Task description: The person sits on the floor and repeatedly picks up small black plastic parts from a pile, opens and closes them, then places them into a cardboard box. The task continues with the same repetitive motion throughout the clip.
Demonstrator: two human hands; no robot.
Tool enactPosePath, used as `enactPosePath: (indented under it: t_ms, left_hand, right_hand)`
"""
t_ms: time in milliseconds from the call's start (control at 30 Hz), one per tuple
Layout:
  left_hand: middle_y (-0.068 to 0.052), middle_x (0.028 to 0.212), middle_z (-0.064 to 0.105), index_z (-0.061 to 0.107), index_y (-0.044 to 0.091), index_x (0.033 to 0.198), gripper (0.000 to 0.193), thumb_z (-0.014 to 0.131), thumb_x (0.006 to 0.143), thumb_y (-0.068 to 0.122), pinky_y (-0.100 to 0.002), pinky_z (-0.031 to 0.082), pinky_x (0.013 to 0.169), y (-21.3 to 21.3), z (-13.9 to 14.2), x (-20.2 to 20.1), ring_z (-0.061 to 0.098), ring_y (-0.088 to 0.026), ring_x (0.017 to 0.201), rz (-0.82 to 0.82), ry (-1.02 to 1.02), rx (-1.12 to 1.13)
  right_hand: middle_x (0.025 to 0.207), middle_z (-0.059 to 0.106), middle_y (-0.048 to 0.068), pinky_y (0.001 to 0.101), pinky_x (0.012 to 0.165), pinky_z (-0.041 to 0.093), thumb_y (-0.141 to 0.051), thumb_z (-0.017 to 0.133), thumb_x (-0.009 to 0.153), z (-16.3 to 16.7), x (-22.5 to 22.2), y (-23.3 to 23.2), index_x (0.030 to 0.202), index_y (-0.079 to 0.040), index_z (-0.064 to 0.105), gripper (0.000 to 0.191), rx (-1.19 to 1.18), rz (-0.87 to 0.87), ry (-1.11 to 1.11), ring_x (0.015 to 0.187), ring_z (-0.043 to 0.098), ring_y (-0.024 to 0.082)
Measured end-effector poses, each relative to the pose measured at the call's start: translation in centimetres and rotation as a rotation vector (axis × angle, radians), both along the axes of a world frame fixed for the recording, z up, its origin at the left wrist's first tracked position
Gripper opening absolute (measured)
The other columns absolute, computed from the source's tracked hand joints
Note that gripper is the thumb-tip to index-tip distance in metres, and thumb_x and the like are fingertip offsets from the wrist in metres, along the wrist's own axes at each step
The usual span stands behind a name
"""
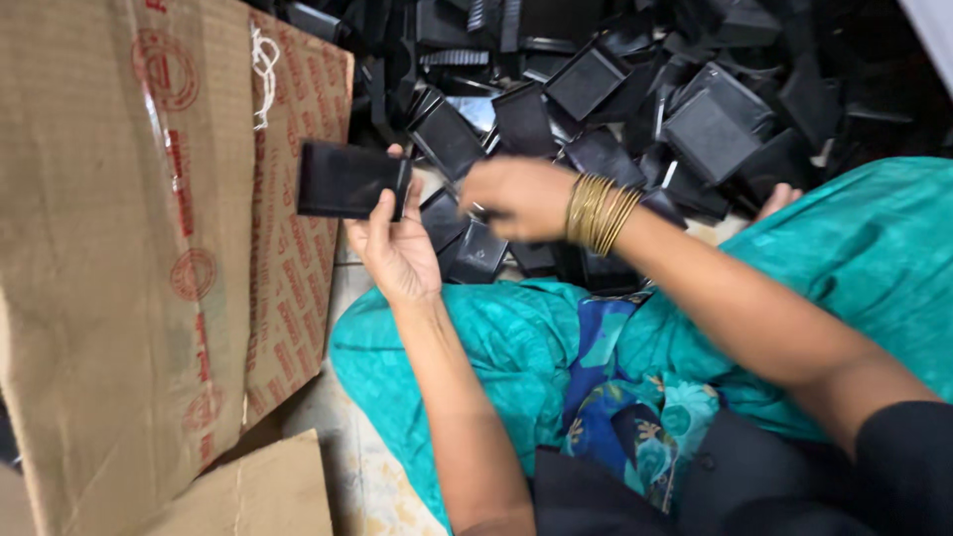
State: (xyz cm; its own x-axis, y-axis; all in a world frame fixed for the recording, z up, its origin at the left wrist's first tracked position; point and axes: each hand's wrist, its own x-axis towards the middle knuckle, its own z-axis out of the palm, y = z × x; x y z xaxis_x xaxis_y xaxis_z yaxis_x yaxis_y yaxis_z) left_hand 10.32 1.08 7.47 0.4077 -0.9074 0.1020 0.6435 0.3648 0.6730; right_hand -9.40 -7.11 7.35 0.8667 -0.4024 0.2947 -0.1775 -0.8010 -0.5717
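Here my left hand (pixel 395 243) grips a flat black tray (pixel 349 181), long axis level, beside the carton (pixel 149 248). My right hand (pixel 518 196), blurred, grip unclear, hovers nearer the pile (pixel 635 99), which lies just beyond it.

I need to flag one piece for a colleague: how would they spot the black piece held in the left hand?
Start at the big cardboard box on the left. Just beside its flap, the left hand holds up a flat black rectangular piece. Unlike the others heaped in the pile, it is raised clear of the floor.
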Motion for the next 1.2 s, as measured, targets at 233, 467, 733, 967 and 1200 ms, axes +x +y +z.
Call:
enactPosePath:
  t_ms: [233,467,733,967,1200]
  left_hand:
    - [-0.005,0.166,0.042,0.032,0.021,0.167,0.070,0.060,0.103,0.015,-0.048,0.041,0.125,2.2,3.3,-0.5,0.044,-0.023,0.151,-0.200,0.112,-0.138]
    - [-0.007,0.162,0.040,0.035,0.031,0.160,0.061,0.052,0.105,0.051,-0.065,0.037,0.118,1.9,2.7,-1.5,0.040,-0.046,0.146,-0.248,0.474,-0.074]
    - [-0.004,0.157,0.047,0.036,0.035,0.161,0.058,0.052,0.106,0.047,-0.056,0.042,0.109,1.6,-0.5,-4.0,0.050,-0.029,0.138,-0.161,0.374,-0.021]
    - [-0.011,0.144,0.056,0.032,0.011,0.161,0.062,0.049,0.113,0.045,-0.046,0.045,0.112,1.1,-1.7,-3.9,0.055,-0.027,0.127,-0.188,0.343,0.021]
    - [-0.005,0.162,0.040,0.025,0.013,0.165,0.065,0.046,0.111,0.043,-0.038,0.037,0.122,1.4,0.5,-5.5,0.045,-0.020,0.145,-0.047,-0.119,0.034]
  right_hand:
    - [0.114,0.064,0.006,0.0443,0.086,0.051,-0.020,0.076,0.076,-3.1,3.6,4.6,0.114,-0.016,0.066,0.039,-0.320,-0.036,0.317,0.111,0.062,0.026]
    - [0.125,0.061,0.013,0.0411,0.099,0.055,-0.027,0.083,0.082,3.4,-1.5,-1.1,0.131,-0.004,0.055,0.061,0.272,-0.440,-0.376,0.112,0.064,0.031]
    - [0.129,0.065,0.015,0.0437,0.103,0.051,-0.028,0.088,0.082,6.7,-1.5,0.9,0.145,-0.010,0.059,0.072,-0.059,-0.378,-0.255,0.117,0.064,0.038]
    - [0.128,0.068,0.018,0.0409,0.103,0.055,-0.030,0.086,0.084,7.6,-1.4,1.4,0.144,-0.008,0.056,0.071,0.224,-0.416,-0.321,0.118,0.068,0.032]
    - [0.126,0.070,0.020,0.0368,0.100,0.057,-0.031,0.081,0.087,7.2,0.4,3.2,0.149,-0.004,0.051,0.073,0.632,-0.373,-0.320,0.119,0.070,0.025]
